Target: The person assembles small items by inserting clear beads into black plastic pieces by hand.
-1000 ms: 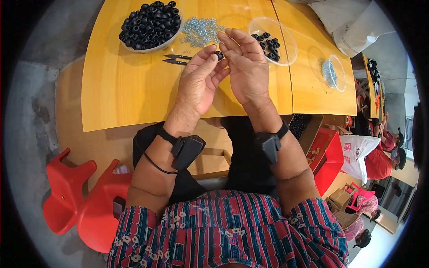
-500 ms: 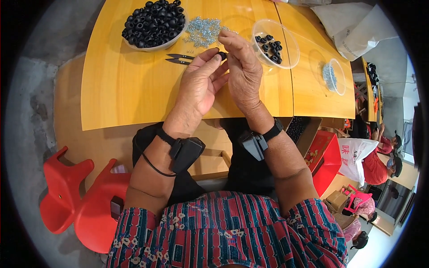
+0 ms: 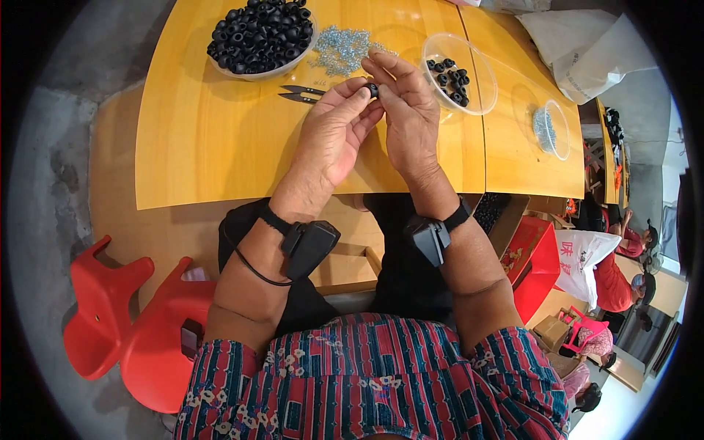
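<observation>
Handling a black bead (image 3: 373, 91) inward of the tabletop's (image 3: 220, 147) near edge, the left grip (image 3: 331, 136) pinches it; how the right grip (image 3: 413, 121) holds is unclear. Steadiness seems needed next.

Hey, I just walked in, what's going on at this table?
A person at a yellow table pinches a small black piece in the left hand. The right hand is right beside it, thumb close up; whether it grips is unclear. A heaped bowl of such pieces stands ahead to the left, near loose beads and snips. To the right, a tub holds a few more.
</observation>
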A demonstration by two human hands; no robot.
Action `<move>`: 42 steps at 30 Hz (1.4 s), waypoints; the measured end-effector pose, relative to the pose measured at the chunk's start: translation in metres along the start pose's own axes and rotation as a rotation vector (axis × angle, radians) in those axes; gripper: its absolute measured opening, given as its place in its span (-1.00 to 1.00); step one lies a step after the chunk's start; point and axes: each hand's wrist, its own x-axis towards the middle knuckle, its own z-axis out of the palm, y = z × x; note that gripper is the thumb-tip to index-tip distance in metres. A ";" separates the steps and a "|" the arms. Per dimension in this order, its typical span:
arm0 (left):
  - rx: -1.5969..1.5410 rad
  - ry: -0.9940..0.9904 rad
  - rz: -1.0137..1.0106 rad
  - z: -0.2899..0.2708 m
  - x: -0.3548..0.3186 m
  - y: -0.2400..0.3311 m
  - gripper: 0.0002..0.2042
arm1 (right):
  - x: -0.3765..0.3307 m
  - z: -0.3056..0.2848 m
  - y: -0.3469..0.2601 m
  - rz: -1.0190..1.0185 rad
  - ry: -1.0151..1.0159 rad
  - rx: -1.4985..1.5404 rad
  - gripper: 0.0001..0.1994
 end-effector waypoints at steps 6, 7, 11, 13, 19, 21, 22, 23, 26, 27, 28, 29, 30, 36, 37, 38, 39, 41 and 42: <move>0.041 -0.061 0.032 -0.002 0.001 0.001 -0.84 | -0.002 -0.007 -0.009 0.169 -0.012 0.165 -0.66; 0.040 -0.084 0.036 -0.003 0.002 0.001 -0.84 | -0.002 -0.008 -0.010 0.179 -0.025 0.168 -0.65; 0.048 -0.090 0.005 -0.005 -0.002 0.002 -0.84 | -0.004 -0.008 -0.004 0.143 -0.020 0.190 -0.66; 0.060 -0.081 0.019 -0.003 -0.002 0.003 -0.84 | -0.003 -0.008 -0.002 0.089 -0.012 0.152 -0.65; 0.076 -0.055 0.080 -0.002 -0.001 0.000 -0.85 | -0.004 -0.006 -0.002 0.062 0.092 0.137 -0.61; 0.062 -0.052 0.070 -0.004 0.000 0.000 -0.86 | -0.005 -0.003 -0.005 0.023 0.092 0.083 -0.61; 0.048 -0.050 0.061 -0.004 0.001 -0.001 -0.88 | -0.006 -0.002 -0.006 -0.015 0.091 0.030 -0.61; 0.045 -0.049 0.058 -0.004 0.001 -0.002 -0.88 | -0.006 -0.004 -0.004 -0.013 0.092 0.026 -0.61; 0.013 -0.050 0.041 -0.004 0.003 -0.001 -0.90 | -0.006 -0.005 0.001 -0.184 0.010 -0.162 -0.59; 0.016 -0.049 0.059 -0.003 0.003 -0.001 -0.90 | -0.007 -0.003 -0.001 -0.232 0.006 -0.285 -0.60; 0.019 -0.048 0.077 -0.003 0.003 -0.001 -0.90 | -0.007 -0.003 -0.003 -0.281 0.001 -0.408 -0.60; 0.018 -0.044 0.081 -0.004 0.002 -0.001 -0.90 | -0.006 -0.003 -0.005 -0.279 -0.003 -0.405 -0.60; 0.033 -0.048 0.095 -0.004 0.004 -0.002 -0.90 | -0.004 -0.005 -0.006 -0.278 -0.023 -0.429 -0.58; 0.088 -0.057 0.156 -0.005 0.007 -0.003 -0.90 | 0.000 -0.005 -0.004 -0.171 -0.037 -0.253 -0.55; 0.087 -0.063 0.170 -0.005 0.007 -0.004 -0.90 | 0.000 -0.005 -0.005 -0.147 -0.041 -0.200 -0.55; 0.086 -0.062 0.173 -0.005 0.008 -0.003 -0.90 | 0.001 -0.005 -0.003 -0.147 -0.044 -0.199 -0.55; 0.110 -0.049 0.185 -0.004 0.009 -0.004 -0.89 | 0.002 -0.006 -0.002 -0.204 -0.070 -0.312 -0.55; 0.135 -0.038 0.199 -0.003 0.010 -0.004 -0.89 | 0.003 -0.008 -0.003 -0.265 -0.096 -0.426 -0.54; 0.148 -0.022 0.218 -0.003 0.009 -0.005 -0.89 | 0.001 -0.007 -0.007 -0.320 -0.127 -0.597 -0.54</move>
